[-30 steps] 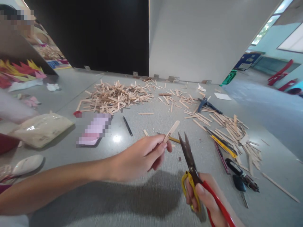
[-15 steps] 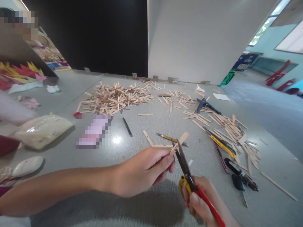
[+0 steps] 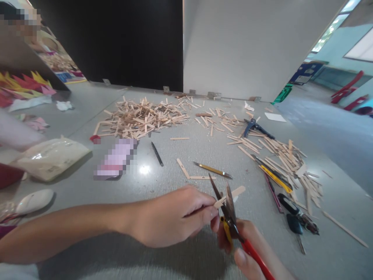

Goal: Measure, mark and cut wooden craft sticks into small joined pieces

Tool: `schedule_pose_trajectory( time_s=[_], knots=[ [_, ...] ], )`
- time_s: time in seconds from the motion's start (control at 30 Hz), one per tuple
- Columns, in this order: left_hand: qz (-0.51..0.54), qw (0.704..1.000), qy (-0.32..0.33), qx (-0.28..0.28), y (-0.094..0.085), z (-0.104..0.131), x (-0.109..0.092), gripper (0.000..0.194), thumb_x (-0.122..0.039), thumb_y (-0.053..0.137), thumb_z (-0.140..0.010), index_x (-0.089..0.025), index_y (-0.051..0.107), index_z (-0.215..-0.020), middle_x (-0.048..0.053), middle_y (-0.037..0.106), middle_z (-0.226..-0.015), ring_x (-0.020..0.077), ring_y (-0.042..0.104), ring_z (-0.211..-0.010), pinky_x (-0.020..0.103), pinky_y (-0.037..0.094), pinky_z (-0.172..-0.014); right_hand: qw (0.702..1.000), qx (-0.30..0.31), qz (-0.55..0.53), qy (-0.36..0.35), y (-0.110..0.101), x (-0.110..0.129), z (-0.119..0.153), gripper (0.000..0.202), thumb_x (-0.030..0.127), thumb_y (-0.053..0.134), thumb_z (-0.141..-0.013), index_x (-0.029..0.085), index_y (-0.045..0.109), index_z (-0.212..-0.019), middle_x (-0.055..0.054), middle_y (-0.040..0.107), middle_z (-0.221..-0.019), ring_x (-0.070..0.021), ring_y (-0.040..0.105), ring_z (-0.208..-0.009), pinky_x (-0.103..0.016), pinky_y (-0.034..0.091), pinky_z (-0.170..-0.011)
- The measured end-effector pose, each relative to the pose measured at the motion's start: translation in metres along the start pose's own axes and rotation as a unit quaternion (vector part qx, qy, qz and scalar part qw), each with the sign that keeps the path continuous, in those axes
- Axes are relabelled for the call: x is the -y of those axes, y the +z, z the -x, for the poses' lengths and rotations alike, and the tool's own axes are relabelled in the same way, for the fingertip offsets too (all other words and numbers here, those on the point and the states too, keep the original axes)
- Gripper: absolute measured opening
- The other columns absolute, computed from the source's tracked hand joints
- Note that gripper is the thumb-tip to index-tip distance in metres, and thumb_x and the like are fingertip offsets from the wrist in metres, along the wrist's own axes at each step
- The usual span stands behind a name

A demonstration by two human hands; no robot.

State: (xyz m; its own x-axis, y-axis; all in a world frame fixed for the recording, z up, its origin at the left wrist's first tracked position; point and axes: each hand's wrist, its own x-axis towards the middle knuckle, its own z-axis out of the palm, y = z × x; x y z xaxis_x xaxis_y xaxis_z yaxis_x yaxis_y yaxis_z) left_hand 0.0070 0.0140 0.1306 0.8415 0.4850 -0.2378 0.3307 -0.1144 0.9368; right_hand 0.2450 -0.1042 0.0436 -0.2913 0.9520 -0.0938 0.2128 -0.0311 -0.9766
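Note:
Thumb and fingers of my left hand pinch one end of a flat wooden stick. My right hand grips scissors with red and yellow handles. The scissor blades are apart, and the stick passes between them. Just beyond my hands, two thin wooden pieces, one slanted and one level, lie end to end at an angle on the grey table. A gold craft knife rests behind them.
A heap of wooden sticks lies back left, with more sticks at the right. Blue pliers, a yellow cutter and keys are on the right. A plastic bag and white mouse are left. Dark and white panels stand behind.
The stick and the scissors have moved down and slightly right, away from the gold knife. The scissor blades are wider apart, and my left hand has shifted slightly nearer.

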Motion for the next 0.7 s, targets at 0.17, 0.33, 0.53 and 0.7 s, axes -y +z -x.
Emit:
schedule_pose_trajectory(
  time_s=[0.17,0.33,0.53,0.7],
  knots=[
    [-0.001,1.000,0.004,0.001,0.000,-0.001,0.001,0.037,-0.029,0.040,-0.114,-0.019,0.064,-0.088,-0.006,0.048,-0.062,0.0114,0.044,-0.054,0.022,0.037,-0.056,0.999,0.022,0.006,0.023,-0.006,-0.004,-0.004,0.073,0.086,0.054,-0.099,0.019,0.068,-0.125,-0.011,0.066,-0.102,-0.0232,0.061,-0.083,-0.037,0.057,-0.078],
    [-0.008,1.000,0.004,0.009,0.000,-0.002,0.002,0.036,-0.027,0.040,-0.114,-0.018,0.065,-0.089,-0.007,0.048,-0.061,0.0104,0.045,-0.054,0.021,0.038,-0.060,0.999,0.035,-0.005,0.027,-0.011,-0.005,-0.006,0.068,0.081,0.062,-0.099,0.018,0.069,-0.124,-0.011,0.065,-0.100,-0.0231,0.061,-0.084,-0.038,0.060,-0.078],
    [-0.004,1.000,-0.002,0.012,0.000,-0.002,0.002,0.038,-0.030,0.039,-0.115,-0.019,0.064,-0.088,-0.007,0.047,-0.061,0.0107,0.044,-0.054,0.021,0.038,-0.059,0.999,0.041,-0.007,0.030,-0.013,-0.006,-0.007,0.069,0.082,0.062,-0.098,0.019,0.069,-0.125,-0.010,0.066,-0.099,-0.0228,0.061,-0.081,-0.038,0.060,-0.076],
    [-0.001,1.000,-0.001,0.011,0.000,-0.002,0.002,0.038,-0.031,0.039,-0.115,-0.019,0.064,-0.088,-0.006,0.047,-0.062,0.0112,0.045,-0.054,0.022,0.037,-0.058,0.998,0.047,-0.001,0.036,-0.015,-0.009,-0.010,0.067,0.082,0.065,-0.096,0.019,0.073,-0.115,-0.008,0.063,-0.090,-0.0238,0.061,-0.080,-0.039,0.059,-0.077]
  ],
)
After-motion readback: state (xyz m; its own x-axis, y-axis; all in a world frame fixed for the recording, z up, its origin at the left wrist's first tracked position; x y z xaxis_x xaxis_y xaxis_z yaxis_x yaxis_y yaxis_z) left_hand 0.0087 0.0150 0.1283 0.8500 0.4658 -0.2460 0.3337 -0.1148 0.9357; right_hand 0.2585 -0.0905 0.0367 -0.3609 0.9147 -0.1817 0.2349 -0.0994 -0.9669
